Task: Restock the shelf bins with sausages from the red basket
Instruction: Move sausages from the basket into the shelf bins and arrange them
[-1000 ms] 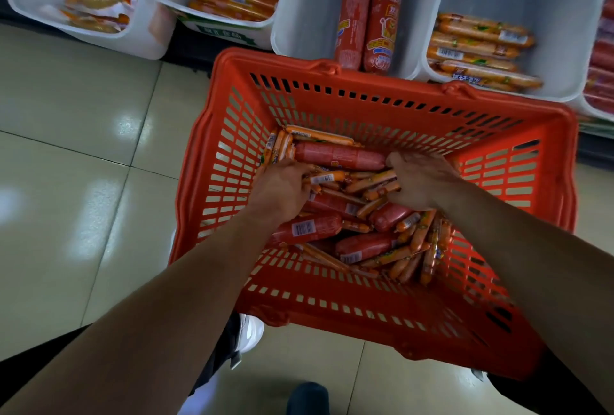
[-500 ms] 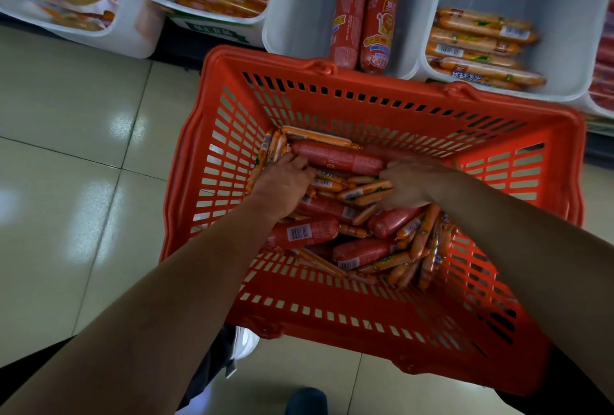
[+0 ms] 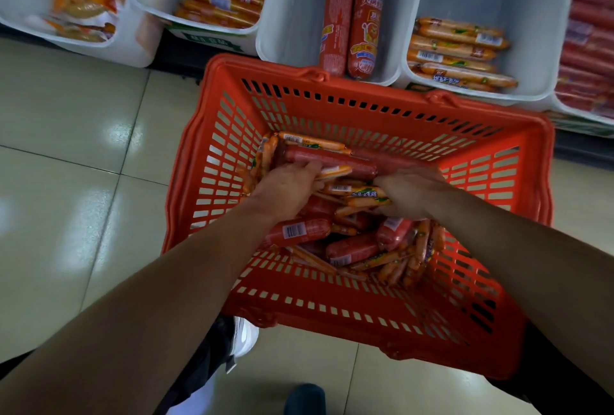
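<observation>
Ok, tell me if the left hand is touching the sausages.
Touching. The head view shows the left hand resting on the sausages in the basket, no gap.

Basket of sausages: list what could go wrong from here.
1. Both the left hand and right hand dig into a mixed pile, so thin sausages might get scooped with the thick sausage and land in the wrong bin.
2. The basket looks tilted; loose sausages could shift.
</observation>
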The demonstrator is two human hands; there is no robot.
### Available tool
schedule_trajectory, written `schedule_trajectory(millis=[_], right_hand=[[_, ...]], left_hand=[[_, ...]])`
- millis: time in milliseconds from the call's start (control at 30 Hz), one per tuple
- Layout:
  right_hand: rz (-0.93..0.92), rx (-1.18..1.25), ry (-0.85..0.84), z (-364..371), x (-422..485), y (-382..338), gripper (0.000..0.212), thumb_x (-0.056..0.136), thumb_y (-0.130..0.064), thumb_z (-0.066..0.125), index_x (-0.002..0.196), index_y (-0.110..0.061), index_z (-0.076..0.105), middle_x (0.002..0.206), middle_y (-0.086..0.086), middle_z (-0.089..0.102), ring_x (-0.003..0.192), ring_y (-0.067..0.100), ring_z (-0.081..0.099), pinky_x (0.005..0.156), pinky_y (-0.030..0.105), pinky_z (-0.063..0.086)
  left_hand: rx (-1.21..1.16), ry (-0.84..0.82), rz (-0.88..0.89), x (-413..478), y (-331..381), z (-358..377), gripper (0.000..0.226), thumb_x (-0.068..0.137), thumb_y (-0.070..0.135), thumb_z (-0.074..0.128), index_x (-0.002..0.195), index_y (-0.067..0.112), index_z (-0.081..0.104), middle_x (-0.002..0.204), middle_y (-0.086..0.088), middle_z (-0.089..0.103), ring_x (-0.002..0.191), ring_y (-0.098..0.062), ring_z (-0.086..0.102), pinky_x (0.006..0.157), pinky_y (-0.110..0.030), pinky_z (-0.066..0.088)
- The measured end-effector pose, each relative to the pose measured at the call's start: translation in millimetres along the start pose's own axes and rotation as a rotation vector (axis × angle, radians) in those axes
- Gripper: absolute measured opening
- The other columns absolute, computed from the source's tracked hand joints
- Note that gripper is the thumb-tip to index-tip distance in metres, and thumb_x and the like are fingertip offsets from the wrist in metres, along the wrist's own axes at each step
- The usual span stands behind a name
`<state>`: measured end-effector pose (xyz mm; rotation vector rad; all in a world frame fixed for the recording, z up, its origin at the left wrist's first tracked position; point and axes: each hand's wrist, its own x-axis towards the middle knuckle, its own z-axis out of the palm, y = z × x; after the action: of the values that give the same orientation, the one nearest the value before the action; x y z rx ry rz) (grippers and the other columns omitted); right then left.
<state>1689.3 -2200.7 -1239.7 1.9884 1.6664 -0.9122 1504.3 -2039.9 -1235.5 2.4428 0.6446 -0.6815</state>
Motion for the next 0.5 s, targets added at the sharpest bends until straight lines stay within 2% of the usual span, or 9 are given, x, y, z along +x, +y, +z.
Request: schedule_trajectory(millis=[67,100,167,233,367,433,500], right_hand=[[0.012,0.05,0.01,-5,-7,0,0.03,0.088,-0.052,0.061,0.103,-0.027,0.057,0.088,-0.006,0.054,0.084,0.018,0.054,0.069,0.032,0.048],[0.015,0.068,0.014,-8,-12,2,0.027,0.087,-0.049,0.063,0.102,-0.027,0.057,0.088,-0.006,0.056,0.085,0.019,0.056,0.07,0.033,0.05],[0.026,0.117,0.011,-18,-25,4,0.018,0.086,-0.038,0.064,0.099,-0.028,0.056,0.089,-0.006,0.057,0.085,0.018,0.058,0.064,0.029,0.045],[0.047,0.14,0.001,-30,-42,5,0.015,0.086,-0.029,0.062,0.098,-0.028,0.053,0.089,-0.006,0.056,0.079,0.017,0.053,0.055,0.027,0.034],[0.07,0.132,0.032,-58,-78,7,0.021,0.087,-0.031,0.062,0.106,-0.026,0.055,0.095,-0.003,0.061,0.075,0.015,0.054,0.063,0.028,0.038],[0.068,0.105,0.074,-78,-96,10,0.025,0.085,-0.036,0.064,0.106,-0.026,0.055,0.099,-0.002,0.062,0.086,0.02,0.059,0.067,0.03,0.04],[0.064,0.076,0.132,-100,-116,16,0.023,0.086,-0.038,0.064,0.102,-0.027,0.052,0.097,-0.003,0.062,0.089,0.023,0.06,0.065,0.031,0.039]], left_hand=[[-0.053,-0.016,-0.058,-4,3,-8,0.029,0.104,0.039,0.04,0.127,0.021,0.044,0.117,-0.01,0.06,0.105,-0.031,0.057,0.079,-0.041,0.044],[-0.066,-0.016,-0.086,-7,4,-14,0.028,0.104,0.039,0.041,0.126,0.022,0.044,0.118,-0.011,0.06,0.104,-0.032,0.057,0.08,-0.042,0.045],[-0.096,-0.017,-0.144,-13,6,-26,0.031,0.103,0.04,0.042,0.128,0.023,0.043,0.125,-0.014,0.059,0.111,-0.034,0.056,0.092,-0.047,0.048],[-0.121,-0.038,-0.176,-22,9,-40,0.042,0.103,0.035,0.046,0.141,0.019,0.038,0.131,-0.016,0.056,0.116,-0.034,0.056,0.095,-0.045,0.047],[-0.084,-0.063,-0.169,-44,14,-72,0.054,0.099,0.025,0.055,0.147,0.016,0.031,0.132,-0.015,0.055,0.112,-0.031,0.058,0.08,-0.034,0.041],[-0.048,-0.056,-0.171,-55,19,-91,0.059,0.097,0.024,0.058,0.148,0.016,0.031,0.133,-0.014,0.055,0.111,-0.029,0.058,0.082,-0.034,0.045],[-0.021,-0.043,-0.143,-64,24,-110,0.061,0.095,0.025,0.06,0.148,0.015,0.032,0.139,-0.013,0.052,0.119,-0.029,0.055,0.09,-0.034,0.046]])
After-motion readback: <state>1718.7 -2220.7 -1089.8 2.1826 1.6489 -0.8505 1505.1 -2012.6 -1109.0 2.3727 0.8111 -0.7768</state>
